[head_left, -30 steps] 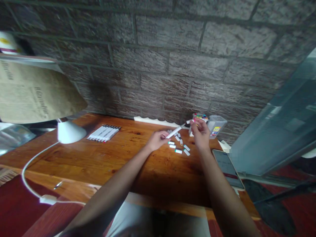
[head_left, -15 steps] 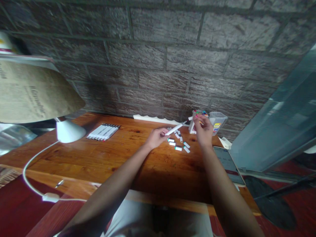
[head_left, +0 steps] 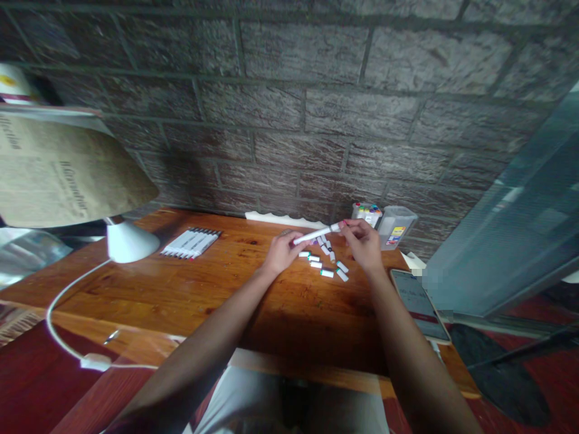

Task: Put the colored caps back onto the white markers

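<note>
We hold the white marker (head_left: 313,234) just above and beyond the loose caps (head_left: 315,264). Our left hand (head_left: 280,252) grips one end; our right hand (head_left: 364,244) pinches a pink-ended cap (head_left: 337,227) at the other. We cannot tell whether it is seated. Off-axis pressure could bend the nib or drop the cap among the loose caps. Right of these lies a phone (head_left: 418,304); well left, a row of markers (head_left: 190,243).
</note>
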The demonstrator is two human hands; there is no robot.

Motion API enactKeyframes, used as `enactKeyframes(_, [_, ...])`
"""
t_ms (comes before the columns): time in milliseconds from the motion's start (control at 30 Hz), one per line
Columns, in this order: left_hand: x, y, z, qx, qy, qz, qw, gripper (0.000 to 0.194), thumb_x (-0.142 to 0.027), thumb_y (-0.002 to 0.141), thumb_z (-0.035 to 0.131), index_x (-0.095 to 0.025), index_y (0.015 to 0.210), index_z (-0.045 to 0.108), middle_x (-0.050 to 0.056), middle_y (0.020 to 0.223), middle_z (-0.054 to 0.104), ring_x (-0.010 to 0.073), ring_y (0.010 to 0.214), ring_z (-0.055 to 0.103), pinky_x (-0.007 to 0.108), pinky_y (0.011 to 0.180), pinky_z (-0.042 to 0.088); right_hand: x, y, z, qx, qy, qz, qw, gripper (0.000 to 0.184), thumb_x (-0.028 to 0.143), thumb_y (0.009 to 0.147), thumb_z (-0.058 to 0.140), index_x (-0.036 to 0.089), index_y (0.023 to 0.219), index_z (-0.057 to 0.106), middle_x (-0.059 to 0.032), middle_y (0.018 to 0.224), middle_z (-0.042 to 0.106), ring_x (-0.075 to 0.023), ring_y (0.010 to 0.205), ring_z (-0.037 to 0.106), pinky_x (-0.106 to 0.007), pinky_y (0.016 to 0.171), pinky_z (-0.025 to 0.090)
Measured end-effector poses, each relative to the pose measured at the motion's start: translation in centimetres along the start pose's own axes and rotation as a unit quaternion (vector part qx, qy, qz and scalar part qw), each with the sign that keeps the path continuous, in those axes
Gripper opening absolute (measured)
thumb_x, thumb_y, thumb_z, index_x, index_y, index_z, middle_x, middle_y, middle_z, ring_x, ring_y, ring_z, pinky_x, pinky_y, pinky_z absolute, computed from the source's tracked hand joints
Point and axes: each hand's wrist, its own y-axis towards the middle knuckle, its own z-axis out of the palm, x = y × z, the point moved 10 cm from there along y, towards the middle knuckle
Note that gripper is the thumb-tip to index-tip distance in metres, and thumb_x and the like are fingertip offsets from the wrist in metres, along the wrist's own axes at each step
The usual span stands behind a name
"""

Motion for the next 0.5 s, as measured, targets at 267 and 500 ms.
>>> enactKeyframes(267, [-1.0,0.1,-0.7,-0.014,-0.020,0.005,1.000,0.030,-0.043,0.088,0.059,-0.017,0.094,0.071,0.006,0.090,0.073,0.0181,0.081,0.064,0.025,0.075,0.048,-1.9,-0.4,0.8,0.048,-0.063,0.048,0.996,0.047,0.066,0.075,0.064,0.020,0.069,0.054,-0.0003,0.056,0.062,-0.0128,0.048,0.051,-0.027,0.051,0.038])
enactKeyframes(500, [-1.4,-0.3,0.8,0.061,-0.034,0.019,0.997,0.035,-0.047,0.088,0.059,-0.017,0.100,0.072,0.003,0.085,0.073,0.0140,0.069,0.061,0.022,0.067,0.044,-1.2,-0.6,1.8,0.086,-0.104,0.025,0.991,0.055,0.067,0.079,0.055,0.021,0.051,0.044,0.0049,0.049,0.040,-0.0107,0.050,0.037,-0.027,0.052,0.031])
